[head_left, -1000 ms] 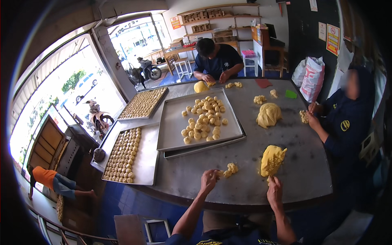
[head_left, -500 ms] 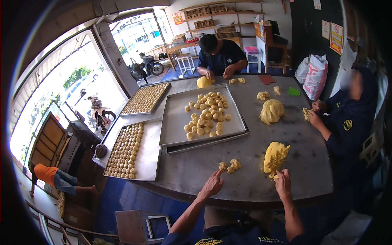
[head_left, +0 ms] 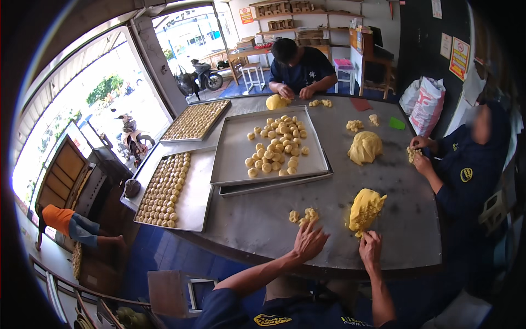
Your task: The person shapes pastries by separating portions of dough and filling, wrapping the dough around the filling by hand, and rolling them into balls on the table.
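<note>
Head view: see left hand, grip spread, beside small dough pieces, likely set left of yellow dough mound for short reach; see right hand in front of mound, grip apparently pinching its near tip.

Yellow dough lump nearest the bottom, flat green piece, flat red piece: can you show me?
Yellow dough lump (head_left: 365, 210), head view: its middle.
Flat green piece (head_left: 396, 123), head view: middle of its face.
Flat red piece (head_left: 360, 105), head view: middle of its face.
</note>
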The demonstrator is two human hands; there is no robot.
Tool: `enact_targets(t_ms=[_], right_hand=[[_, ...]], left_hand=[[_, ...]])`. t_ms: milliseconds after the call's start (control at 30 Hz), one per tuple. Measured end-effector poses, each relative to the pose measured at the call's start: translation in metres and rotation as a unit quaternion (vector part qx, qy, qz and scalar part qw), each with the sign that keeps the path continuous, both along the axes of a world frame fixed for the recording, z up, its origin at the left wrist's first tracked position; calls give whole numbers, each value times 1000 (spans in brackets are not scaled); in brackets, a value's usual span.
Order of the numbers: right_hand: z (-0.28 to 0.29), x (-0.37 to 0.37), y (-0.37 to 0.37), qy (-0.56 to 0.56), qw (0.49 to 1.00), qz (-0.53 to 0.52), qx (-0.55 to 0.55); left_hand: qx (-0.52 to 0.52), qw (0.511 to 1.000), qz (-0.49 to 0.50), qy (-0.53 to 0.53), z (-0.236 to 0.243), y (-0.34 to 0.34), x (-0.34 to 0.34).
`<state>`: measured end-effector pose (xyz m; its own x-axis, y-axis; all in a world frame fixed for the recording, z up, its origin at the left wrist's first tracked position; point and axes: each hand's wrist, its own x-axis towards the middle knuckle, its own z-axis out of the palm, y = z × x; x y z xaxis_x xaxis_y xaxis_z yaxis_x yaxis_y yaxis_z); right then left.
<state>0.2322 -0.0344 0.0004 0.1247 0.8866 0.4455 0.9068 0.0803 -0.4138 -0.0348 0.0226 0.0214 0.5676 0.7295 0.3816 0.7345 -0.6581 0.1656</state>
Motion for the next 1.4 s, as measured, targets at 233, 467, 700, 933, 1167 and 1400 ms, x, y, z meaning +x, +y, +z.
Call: enact_targets(t_ms=[233, 467, 700, 933, 1167, 1400], right_hand=[[5, 21, 3, -47, 993, 13, -111], [1, -1, -31, 9, 990, -47, -129], [16, -22, -51, -46, 995, 40, -74], [20, -16, -37, -26, 997, 27, -74], [6, -8, -30, 3, 994, 92, 62], [53, -94, -22, 241, 967, 84, -22]], left_hand=[[20, 997, -22, -66, -33, 38, 17], [63, 996, -30, -54, -45, 46, 11], [74, 995, 48, -42, -19, 35, 18], [-9, 989, 144, 17, -23, -47, -8], [-252, 934, 142, -211, -15, -32, -4], [-364, 833, 85, -407, -11, -34, 34]])
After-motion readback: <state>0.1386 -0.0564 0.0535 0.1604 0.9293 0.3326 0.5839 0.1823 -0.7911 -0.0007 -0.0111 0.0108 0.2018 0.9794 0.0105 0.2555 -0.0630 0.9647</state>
